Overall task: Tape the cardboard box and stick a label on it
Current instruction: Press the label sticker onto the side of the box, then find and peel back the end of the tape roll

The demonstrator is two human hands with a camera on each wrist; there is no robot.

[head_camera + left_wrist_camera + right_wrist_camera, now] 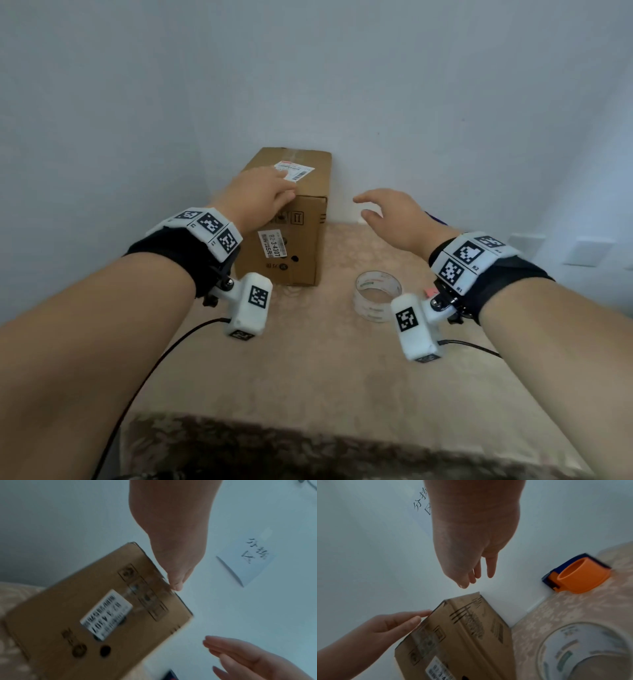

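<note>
A brown cardboard box (301, 236) stands upright against the back wall, with clear tape along its top. A white label (295, 170) lies on the top face and another white label (272, 244) sits on the front. My left hand (270, 193) rests on the box top, its fingers straight beside the top label; the right wrist view shows the left hand (399, 622) touching the box (462, 635) at its top edge. My right hand (383, 209) hovers open to the right of the box, holding nothing. The clear tape roll (376, 299) lies on the table below my right wrist.
The table (308, 359) wears a beige patterned cloth. An orange and blue tape dispenser (580, 574) sits by the wall to the right of the box. A handwritten paper note (247, 558) hangs on the wall. Cables trail from both wrist cameras.
</note>
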